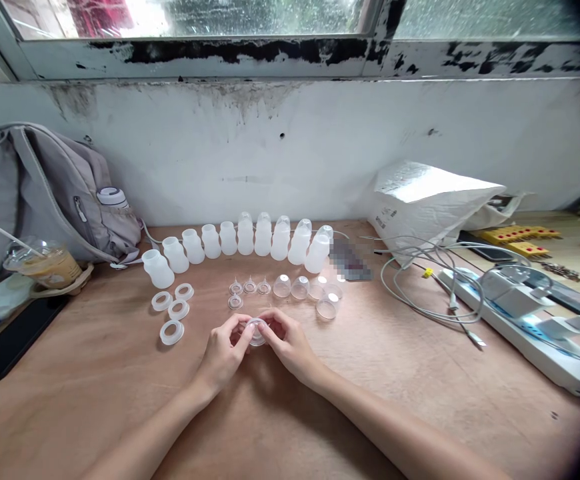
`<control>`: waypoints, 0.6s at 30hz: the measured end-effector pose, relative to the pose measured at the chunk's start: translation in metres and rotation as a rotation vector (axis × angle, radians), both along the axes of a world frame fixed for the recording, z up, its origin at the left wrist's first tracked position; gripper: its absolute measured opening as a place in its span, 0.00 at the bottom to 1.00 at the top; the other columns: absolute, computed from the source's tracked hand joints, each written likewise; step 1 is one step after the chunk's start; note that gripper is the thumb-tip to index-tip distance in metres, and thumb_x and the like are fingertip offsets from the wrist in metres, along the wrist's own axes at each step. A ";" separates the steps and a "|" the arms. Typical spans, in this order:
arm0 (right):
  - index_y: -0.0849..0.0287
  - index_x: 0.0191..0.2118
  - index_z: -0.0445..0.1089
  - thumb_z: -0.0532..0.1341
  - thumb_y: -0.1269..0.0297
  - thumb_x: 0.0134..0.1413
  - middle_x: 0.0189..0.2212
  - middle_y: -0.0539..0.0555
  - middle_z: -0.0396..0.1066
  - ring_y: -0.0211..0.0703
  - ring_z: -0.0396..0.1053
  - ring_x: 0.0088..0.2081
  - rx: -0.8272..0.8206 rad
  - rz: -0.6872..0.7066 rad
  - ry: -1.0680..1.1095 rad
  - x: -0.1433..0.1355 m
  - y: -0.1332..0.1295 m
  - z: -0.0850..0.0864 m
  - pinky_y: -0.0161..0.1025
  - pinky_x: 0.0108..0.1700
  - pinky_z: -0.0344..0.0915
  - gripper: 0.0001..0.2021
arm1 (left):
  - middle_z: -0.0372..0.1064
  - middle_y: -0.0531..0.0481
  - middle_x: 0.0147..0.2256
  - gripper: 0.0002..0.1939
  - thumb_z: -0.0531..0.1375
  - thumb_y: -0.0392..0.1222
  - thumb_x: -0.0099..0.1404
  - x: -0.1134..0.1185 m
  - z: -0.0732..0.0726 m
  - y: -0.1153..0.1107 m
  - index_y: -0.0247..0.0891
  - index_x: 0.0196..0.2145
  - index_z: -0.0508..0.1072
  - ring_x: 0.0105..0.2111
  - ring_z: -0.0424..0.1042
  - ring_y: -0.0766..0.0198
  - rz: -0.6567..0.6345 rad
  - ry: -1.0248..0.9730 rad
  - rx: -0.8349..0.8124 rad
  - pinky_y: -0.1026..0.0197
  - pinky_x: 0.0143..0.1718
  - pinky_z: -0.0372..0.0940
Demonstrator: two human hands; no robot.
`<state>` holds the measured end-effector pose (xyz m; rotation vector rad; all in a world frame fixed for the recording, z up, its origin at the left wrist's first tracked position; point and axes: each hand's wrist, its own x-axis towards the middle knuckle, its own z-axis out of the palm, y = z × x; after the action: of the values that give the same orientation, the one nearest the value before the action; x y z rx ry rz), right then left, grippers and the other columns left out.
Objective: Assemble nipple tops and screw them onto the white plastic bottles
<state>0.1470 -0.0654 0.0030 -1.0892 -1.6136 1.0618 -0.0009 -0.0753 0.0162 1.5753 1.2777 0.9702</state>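
My left hand (224,350) and my right hand (290,345) meet above the table, both closed with thumbs and fingers on a translucent bottle collar ring (257,339). Something clear seems to sit inside this ring, perhaps a nipple, but fingers partly cover it. Just beyond my hands stand several clear silicone nipples (250,287). To their right are several clear dome caps (300,288). Loose white collar rings (171,333) lie to the left. Behind everything curves a row of frosted baby bottles; those on the left are open-topped bottles (193,247), those on the right are capped bottles (281,240).
At left are a grey backpack (50,193), an iced drink cup (45,263) and a black phone (17,340). A white power strip (530,333), coiled cables (420,293) and a white padded bag (420,200) occupy the right. A wall stands behind the table.
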 end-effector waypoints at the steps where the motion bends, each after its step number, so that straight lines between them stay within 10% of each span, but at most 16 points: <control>1: 0.59 0.34 0.66 0.54 0.59 0.55 0.28 0.51 0.68 0.37 0.64 0.28 -0.004 -0.006 0.000 -0.001 0.000 -0.001 0.34 0.30 0.63 0.09 | 0.69 0.52 0.26 0.13 0.52 0.48 0.62 0.000 0.000 0.000 0.37 0.35 0.68 0.23 0.68 0.66 0.004 0.014 0.004 0.66 0.26 0.63; 18: 0.58 0.29 0.61 0.54 0.62 0.54 0.25 0.49 0.62 0.35 0.59 0.25 -0.032 -0.048 0.040 -0.009 -0.002 -0.002 0.33 0.26 0.60 0.06 | 0.67 0.55 0.25 0.08 0.51 0.44 0.62 0.001 0.003 -0.002 0.39 0.33 0.66 0.23 0.66 0.68 0.019 0.145 0.105 0.67 0.26 0.61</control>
<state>0.1380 -0.0673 0.0010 -1.1159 -1.5359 1.0742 -0.0003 -0.0769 0.0187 1.7439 1.3626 0.9625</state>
